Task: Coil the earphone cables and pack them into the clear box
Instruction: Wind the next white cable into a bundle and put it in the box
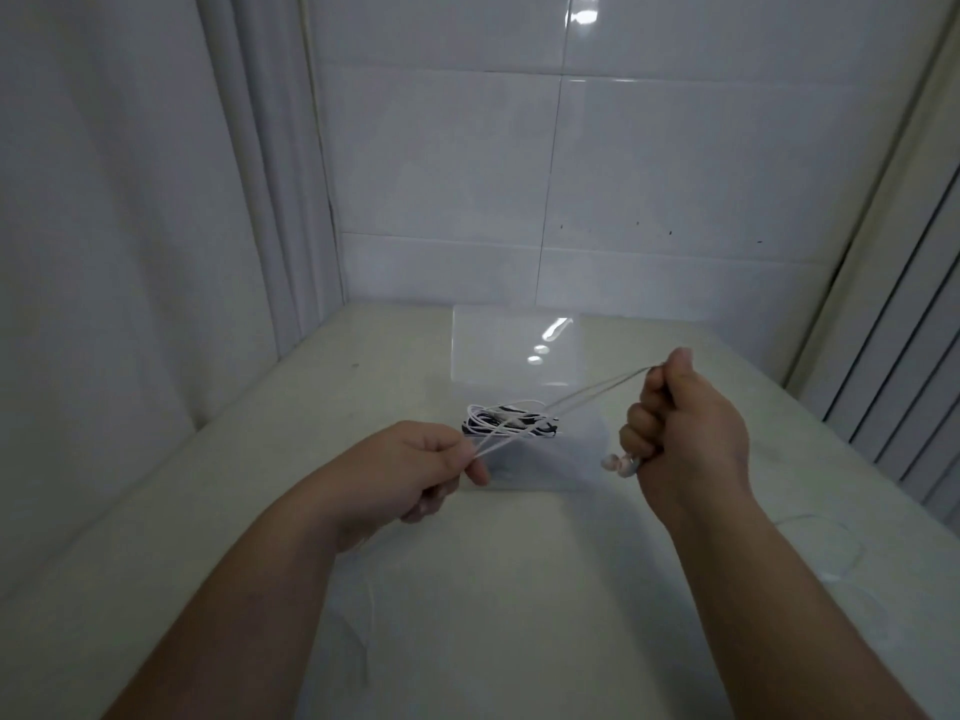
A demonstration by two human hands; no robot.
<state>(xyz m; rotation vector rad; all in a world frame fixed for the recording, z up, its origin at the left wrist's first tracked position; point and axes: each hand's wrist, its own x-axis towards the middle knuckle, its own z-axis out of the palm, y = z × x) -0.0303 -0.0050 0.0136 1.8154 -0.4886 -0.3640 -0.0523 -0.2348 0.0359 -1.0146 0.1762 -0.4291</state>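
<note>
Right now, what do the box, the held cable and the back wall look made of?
Box: clear glossy plastic, apparently; table shows through. Cable: thin white, doubled over; probably soft plastic sheath. Back wall: likely glazed ceramic tile; grout lines, glare.

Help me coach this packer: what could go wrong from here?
1. The cable, stretched between the left hand and right hand, crosses over the coils in the box; it might snag them and drag them out.
2. The earbuds hang loose below the right hand and could tangle into the loops.
3. A loose tail trails over the table below the left hand and may knot.
</note>
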